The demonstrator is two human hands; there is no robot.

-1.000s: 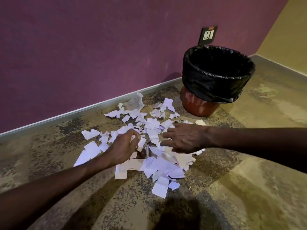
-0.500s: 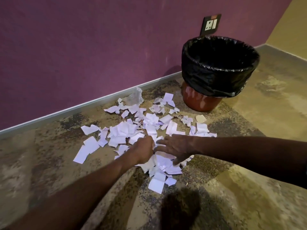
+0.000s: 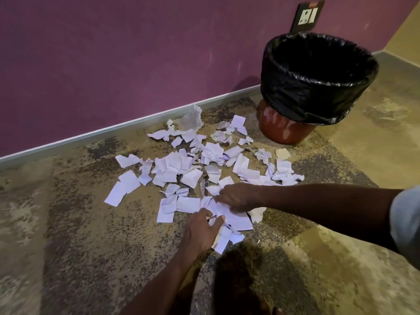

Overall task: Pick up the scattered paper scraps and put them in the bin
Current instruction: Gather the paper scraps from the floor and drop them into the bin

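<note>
Scraps point(image 3: 200, 169) strewn on floor point(image 3: 91, 246), bin point(image 3: 318, 80) at 1 o'clock; we press left hand point(image 3: 201, 229) and right hand point(image 3: 238, 197), both grips spread flat on near scraps, nothing clenched — light, limp, likely slippery, best bunched from edges.

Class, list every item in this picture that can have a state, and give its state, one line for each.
bin: upright, open-topped, lined with a black bag; inside too dark to see.
paper scraps: scattered on the floor, some flat, some crumpled.
left hand: on the near scraps, fingers curled; grip unclear.
right hand: spread low over the scraps.
wall socket: nothing plugged in.
</note>
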